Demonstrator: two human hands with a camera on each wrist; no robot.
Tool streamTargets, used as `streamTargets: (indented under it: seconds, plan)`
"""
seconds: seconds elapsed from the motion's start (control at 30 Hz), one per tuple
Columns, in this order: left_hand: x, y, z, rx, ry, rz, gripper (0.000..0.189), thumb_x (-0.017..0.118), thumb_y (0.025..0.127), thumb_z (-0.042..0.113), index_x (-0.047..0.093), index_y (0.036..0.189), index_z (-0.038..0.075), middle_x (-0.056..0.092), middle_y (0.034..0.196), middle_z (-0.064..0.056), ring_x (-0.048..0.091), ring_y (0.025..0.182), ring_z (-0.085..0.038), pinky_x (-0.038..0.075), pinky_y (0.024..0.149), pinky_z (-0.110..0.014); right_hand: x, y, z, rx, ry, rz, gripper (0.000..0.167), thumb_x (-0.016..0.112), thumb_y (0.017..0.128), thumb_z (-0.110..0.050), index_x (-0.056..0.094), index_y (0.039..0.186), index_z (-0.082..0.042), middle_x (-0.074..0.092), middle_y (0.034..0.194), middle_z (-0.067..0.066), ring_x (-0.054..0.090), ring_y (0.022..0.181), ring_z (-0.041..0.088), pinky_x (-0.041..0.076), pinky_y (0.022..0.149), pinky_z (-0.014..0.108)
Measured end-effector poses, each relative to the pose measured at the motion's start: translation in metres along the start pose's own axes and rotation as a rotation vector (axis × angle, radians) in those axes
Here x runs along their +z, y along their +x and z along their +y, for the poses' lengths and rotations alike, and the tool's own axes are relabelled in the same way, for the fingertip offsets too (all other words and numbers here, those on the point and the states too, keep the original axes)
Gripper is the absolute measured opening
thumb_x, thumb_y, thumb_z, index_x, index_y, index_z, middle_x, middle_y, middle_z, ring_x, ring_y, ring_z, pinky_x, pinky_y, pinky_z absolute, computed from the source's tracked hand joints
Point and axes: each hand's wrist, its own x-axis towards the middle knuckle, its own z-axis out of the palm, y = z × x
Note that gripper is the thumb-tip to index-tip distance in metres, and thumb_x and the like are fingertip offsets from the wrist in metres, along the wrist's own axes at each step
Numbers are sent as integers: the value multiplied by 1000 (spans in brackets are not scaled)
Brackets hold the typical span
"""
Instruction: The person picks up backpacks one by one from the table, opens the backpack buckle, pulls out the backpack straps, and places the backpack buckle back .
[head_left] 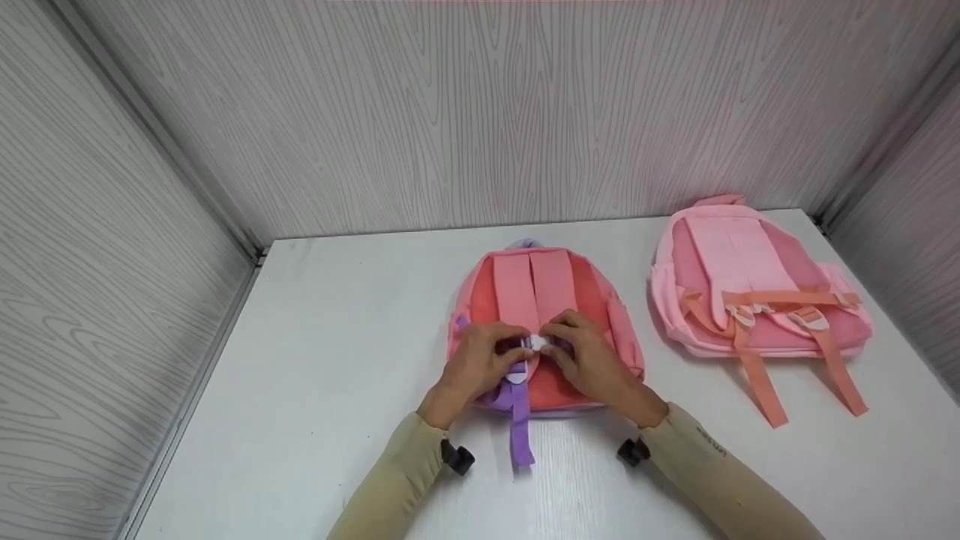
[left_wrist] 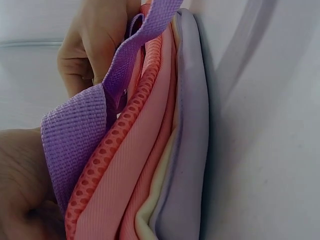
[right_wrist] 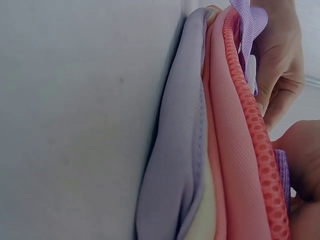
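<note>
A coral-pink backpack [head_left: 551, 394] with lilac edging lies on the table, its shoulder-strap side facing up. Over its middle, my left hand [head_left: 476, 356] and right hand [head_left: 596, 364] meet at a small white buckle [head_left: 535, 343]. Thumb and fingers of the left hand pinch the buckle's left end, where purple webbing [left_wrist: 75, 135] joins it. From the other side my right hand pinches its right end; whether the halves are fully joined is hidden by the fingers. A purple strap tail [head_left: 520, 431] hangs past the bag's lower edge, below a white adjuster [head_left: 516, 376].
To the right lies a second, light pink backpack [head_left: 731, 255] with orange straps [head_left: 761, 386] and white buckles; two strap ends trail toward the front. The white table [head_left: 322, 360] is enclosed by wood-grain panels [head_left: 450, 112] at the back and sides.
</note>
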Motion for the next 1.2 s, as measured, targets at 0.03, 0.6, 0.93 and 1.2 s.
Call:
streamTargets:
  seconds: [0.03, 0.6, 0.93, 1.2]
  plan:
    - [0, 0, 0, 3, 2, -1, 16, 79, 97, 19, 82, 112, 13, 78, 105, 0, 65, 90, -12, 57, 84, -28, 0, 0, 0, 2, 2, -4, 16, 75, 99, -7, 78, 115, -3, 66, 110, 11, 64, 104, 24, 58, 93, 40]
    - [-3, 0, -2, 17, -49, -5, 20, 81, 96, 19, 83, 116, 14, 79, 110, 1, 67, 94, -12, 59, 88, -30, -3, 0, 0, -11, 44, 9, 18, 77, 97, -2, 78, 114, 0, 68, 108, 13, 64, 98, 25, 58, 86, 39]
    - [-6, -1, -1, 26, -55, -7, 20, 79, 97, 19, 82, 117, 14, 79, 110, 1, 66, 95, -13, 58, 89, -31, -6, 1, -1, 25, 72, 11, 16, 79, 96, -7, 79, 111, -4, 67, 105, 9, 61, 92, 20, 55, 80, 31]
    - [-8, -2, -1, 6, -62, -16, 24, 79, 97, 21, 81, 121, 14, 79, 115, 0, 67, 97, -14, 59, 92, -32, -8, 0, 0, 17, 76, 14, 17, 80, 95, -7, 79, 113, -4, 68, 106, 8, 61, 93, 19, 55, 81, 30]
